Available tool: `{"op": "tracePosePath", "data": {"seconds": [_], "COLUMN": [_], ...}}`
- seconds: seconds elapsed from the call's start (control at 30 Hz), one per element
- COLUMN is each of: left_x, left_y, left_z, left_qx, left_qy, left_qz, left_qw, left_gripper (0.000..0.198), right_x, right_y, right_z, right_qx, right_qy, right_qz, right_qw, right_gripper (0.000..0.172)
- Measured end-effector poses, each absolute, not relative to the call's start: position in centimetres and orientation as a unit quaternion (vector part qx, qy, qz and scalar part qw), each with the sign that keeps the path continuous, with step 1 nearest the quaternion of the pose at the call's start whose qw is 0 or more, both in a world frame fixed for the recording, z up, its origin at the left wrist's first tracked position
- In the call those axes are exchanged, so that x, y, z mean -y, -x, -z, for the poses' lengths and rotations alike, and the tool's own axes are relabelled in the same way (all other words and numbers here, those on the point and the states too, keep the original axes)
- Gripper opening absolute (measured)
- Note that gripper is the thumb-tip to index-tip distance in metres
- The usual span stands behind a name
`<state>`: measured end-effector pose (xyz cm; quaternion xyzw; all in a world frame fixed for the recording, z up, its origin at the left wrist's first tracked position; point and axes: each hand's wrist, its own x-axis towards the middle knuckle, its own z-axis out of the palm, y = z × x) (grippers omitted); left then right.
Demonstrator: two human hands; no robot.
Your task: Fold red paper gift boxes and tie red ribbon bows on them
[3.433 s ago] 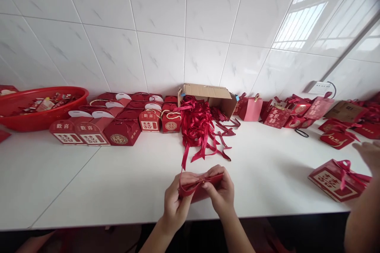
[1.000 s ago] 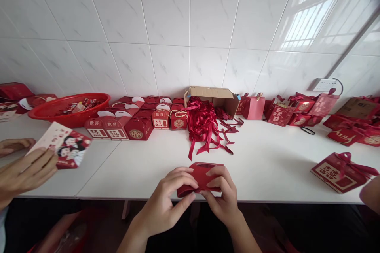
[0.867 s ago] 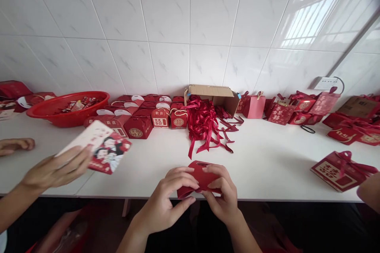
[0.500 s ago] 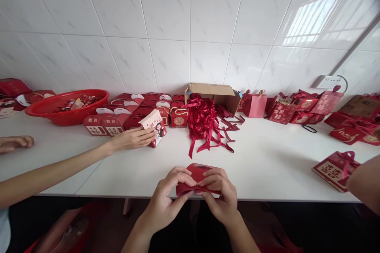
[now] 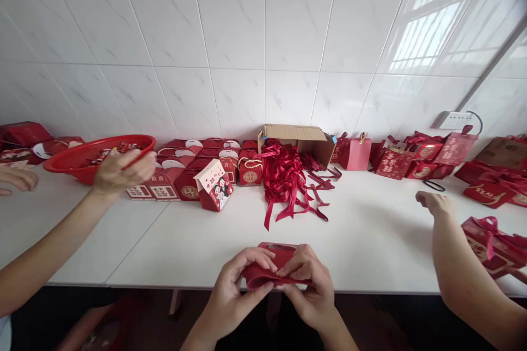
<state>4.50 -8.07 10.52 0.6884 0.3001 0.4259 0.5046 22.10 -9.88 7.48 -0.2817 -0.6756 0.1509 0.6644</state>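
Observation:
Low at the table's front edge, both hands pinch a red paper gift box [image 5: 284, 255], flattened, with a dark slot near its far edge. My left hand [image 5: 239, 288] grips its left side, thumb below and fingers on top. From the right, my right hand [image 5: 309, 279] closes on the same piece, fingertips meeting the left ones at its middle. The near edge bows open between the thumbs. Beyond my hands a heap of dark red ribbons [image 5: 284, 175] spills from a cardboard box [image 5: 296, 132] lying on its side.
Rows of red gift boxes [image 5: 164, 184] line the wall, with a couple-printed box [image 5: 216, 186] in front. A co-worker's hand [image 5: 125, 170] is at a red basin [image 5: 68, 167] of sweets. Another person's arm [image 5: 448, 241] reaches in at right, beside a ribboned box [image 5: 496, 247].
The co-worker's hand at left has let go of the couple-printed box and moved left to the basin. At right, a person's arm has reached farther over the table. My hands keep their grip.

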Motion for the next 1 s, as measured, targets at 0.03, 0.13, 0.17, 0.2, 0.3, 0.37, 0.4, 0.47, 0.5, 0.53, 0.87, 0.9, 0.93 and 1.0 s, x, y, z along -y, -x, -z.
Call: {"op": "tracePosePath", "data": {"seconds": [0.03, 0.13, 0.17, 0.2, 0.3, 0.37, 0.4, 0.47, 0.5, 0.53, 0.87, 0.9, 0.93, 1.0], "left_x": [8.0, 7.9, 7.9, 7.8, 7.8, 7.8, 7.7, 7.5, 7.4, 7.2, 7.1, 7.2, 7.2, 7.3], "left_y": [-4.5, -4.6, -4.7, -4.8, -5.5, -6.0, -6.2, -6.4, -6.4, -6.4, -7.4, -7.6, -7.9, -8.2], "left_z": [-10.5, -10.4, -10.3, -10.2, -9.7, -9.3, -9.2, -8.8, -8.7, -8.5, -8.8, -9.0, -9.2, -9.5], "left_qx": [-0.307, -0.313, -0.312, -0.312, -0.324, -0.335, -0.338, -0.344, -0.346, -0.349, -0.379, -0.387, -0.395, -0.406], "left_qy": [-0.677, -0.65, -0.639, -0.626, -0.581, -0.553, -0.543, -0.536, -0.541, -0.549, -0.545, -0.533, -0.522, -0.51], "left_qz": [-0.42, -0.415, -0.424, -0.438, -0.489, -0.517, -0.526, -0.532, -0.528, -0.521, -0.541, -0.55, -0.558, -0.566], "left_qw": [0.521, 0.555, 0.561, 0.565, 0.564, 0.561, 0.56, 0.558, 0.556, 0.552, 0.516, 0.514, 0.511, 0.505], "left_gripper": [0.014, 0.018, 0.02, 0.022, 0.033, 0.037, 0.038, 0.039, 0.038, 0.036, 0.035, 0.035, 0.036, 0.036], "right_x": [9.9, 9.8, 9.8, 9.7, 9.6, 9.4, 9.3, 9.1, 8.9, 8.8, 8.0, 7.9, 7.8, 7.6], "right_y": [-22.1, -22.0, -21.9, -21.9, -21.5, -21.3, -21.3, -21.5, -21.7, -22.0, -23.4, -23.4, -23.3, -23.3], "right_z": [-7.5, -7.5, -7.5, -7.4, -7.0, -6.7, -6.6, -6.6, -6.7, -6.8, -8.3, -8.3, -8.4, -8.5], "right_qx": [0.674, 0.671, 0.669, 0.665, 0.637, 0.61, 0.596, 0.574, 0.572, 0.577, 0.666, 0.664, 0.661, 0.656], "right_qy": [0.283, 0.291, 0.295, 0.299, 0.313, 0.318, 0.321, 0.335, 0.343, 0.349, 0.345, 0.343, 0.343, 0.347], "right_qz": [-0.157, -0.167, -0.17, -0.176, -0.21, -0.242, -0.261, -0.305, -0.324, -0.338, -0.292, -0.295, -0.298, -0.303], "right_qw": [0.664, 0.661, 0.661, 0.662, 0.672, 0.684, 0.688, 0.682, 0.671, 0.657, 0.593, 0.596, 0.597, 0.598], "right_gripper": [0.025, 0.025, 0.024, 0.024, 0.022, 0.022, 0.022, 0.02, 0.019, 0.019, 0.016, 0.015, 0.013, 0.009]}}
